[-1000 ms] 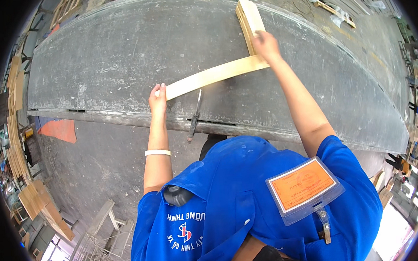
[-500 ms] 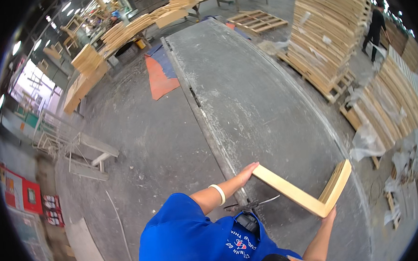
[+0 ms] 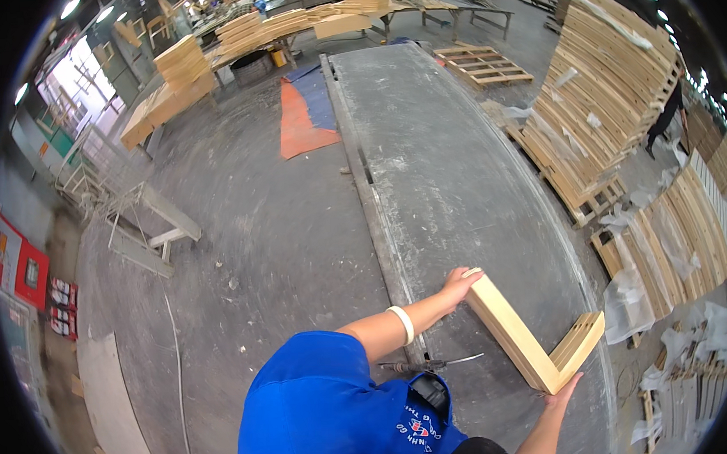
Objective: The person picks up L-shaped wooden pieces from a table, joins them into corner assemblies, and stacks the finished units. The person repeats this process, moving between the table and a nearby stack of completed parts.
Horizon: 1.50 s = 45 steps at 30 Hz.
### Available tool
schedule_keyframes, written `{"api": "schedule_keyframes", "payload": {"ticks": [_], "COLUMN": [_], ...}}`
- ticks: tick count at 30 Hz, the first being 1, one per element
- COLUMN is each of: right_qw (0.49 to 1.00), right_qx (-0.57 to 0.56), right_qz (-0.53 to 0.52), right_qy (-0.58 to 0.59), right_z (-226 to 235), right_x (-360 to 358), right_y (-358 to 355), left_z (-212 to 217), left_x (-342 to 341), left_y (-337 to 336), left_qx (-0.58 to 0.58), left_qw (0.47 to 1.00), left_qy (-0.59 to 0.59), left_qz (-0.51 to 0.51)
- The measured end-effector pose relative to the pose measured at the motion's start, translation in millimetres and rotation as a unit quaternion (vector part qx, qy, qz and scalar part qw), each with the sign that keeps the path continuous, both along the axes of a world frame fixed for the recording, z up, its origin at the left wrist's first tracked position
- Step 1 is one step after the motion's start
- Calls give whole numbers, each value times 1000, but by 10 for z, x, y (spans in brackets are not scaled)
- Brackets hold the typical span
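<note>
An L-shaped wooden frame piece (image 3: 513, 334) of pale timber is tilted over the near part of a long grey table (image 3: 451, 181). My left hand (image 3: 459, 286) grips the far end of its longer leg, fingers wrapped over the edge. Near the corner where the two legs meet, my right hand (image 3: 563, 392) holds the piece from below and the right side; some of its fingers are hidden behind the wood. The shorter leg points up and to the right, with slots or holes along its upper face. A pale band circles my left wrist.
A thin dark tool or cable (image 3: 436, 362) lies at the table's near left edge. Tall stacked boards (image 3: 603, 91) on a pallet and plastic-wrapped boards (image 3: 669, 244) stand to the right. Orange and blue sheeting (image 3: 304, 119) lies on the floor left of the table.
The wooden piece has turned, its longer leg now steeper and showing more of its side face. My left hand has moved up and right with it. The whole view has shifted slightly.
</note>
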State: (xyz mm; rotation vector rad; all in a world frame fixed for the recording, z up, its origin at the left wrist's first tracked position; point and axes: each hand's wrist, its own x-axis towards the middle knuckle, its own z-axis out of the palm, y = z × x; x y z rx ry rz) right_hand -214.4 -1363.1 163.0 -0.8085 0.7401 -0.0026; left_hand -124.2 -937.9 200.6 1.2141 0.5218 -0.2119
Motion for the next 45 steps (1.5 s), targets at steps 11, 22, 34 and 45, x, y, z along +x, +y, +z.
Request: {"api": "schedule_keyframes", "payload": {"ticks": [11,22,34,45], "right_qw": [989,916,745,855], "right_qx": [-9,67,183,99], "right_qz": [-43,29,309,354], "right_qy": [-143,-394,-563,-367], "right_z": [648,2212,2467,2135], "right_x": [-18,-379,-444,-402], "right_y": [209,725,3312,5466], "left_z": [1802,2900,2703,2111], "left_x": [-314,-2720,-4075,-4438], "left_y": [-434,514,2828,4690], "left_qx": [262,209,292,302], "left_qw": [876,754,721,784], "left_qy": [-394,-582,-548,-383], "left_qz": [94,223,308,385]}}
